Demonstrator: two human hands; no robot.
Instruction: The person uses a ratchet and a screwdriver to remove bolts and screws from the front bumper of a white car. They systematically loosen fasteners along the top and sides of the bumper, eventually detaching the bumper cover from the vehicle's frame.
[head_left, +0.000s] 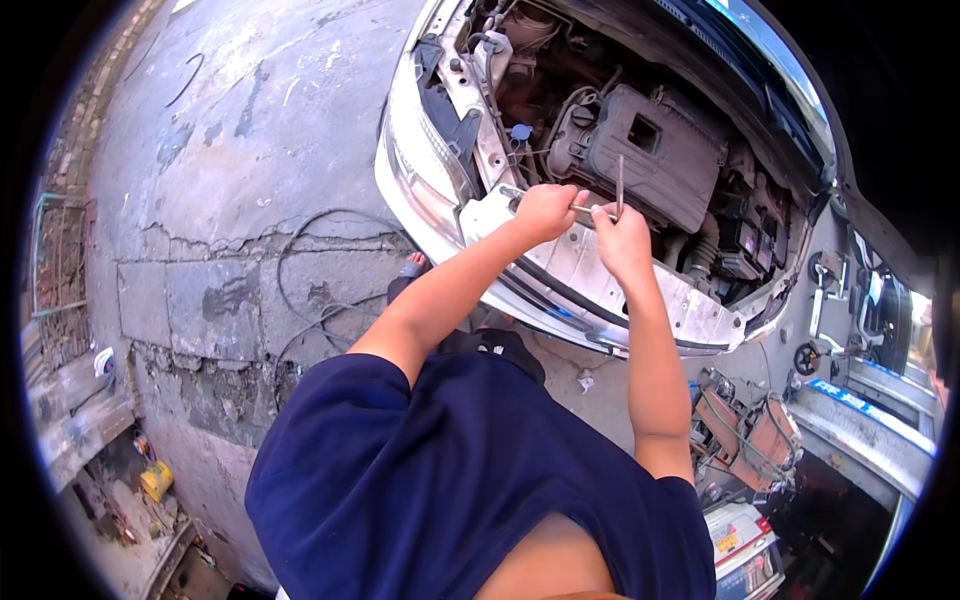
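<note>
Left hand [548,213] fisted on metal tool [581,209], right hand [624,238] gripping slim rod [620,182]; both over open engine bay's front edge [672,301], engine cover [672,165] in place.

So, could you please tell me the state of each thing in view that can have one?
Left grip: closed on a silver metal piece
Right grip: closed near an upright metal rod
Silver metal piece and metal rod: held up; joined or separate, cannot tell
Engine bay: open to view
Engine cover: in place, dusty
Blue cap: appears closed
Black hose: loosely looped on the ground
Pavement: cracked
</note>
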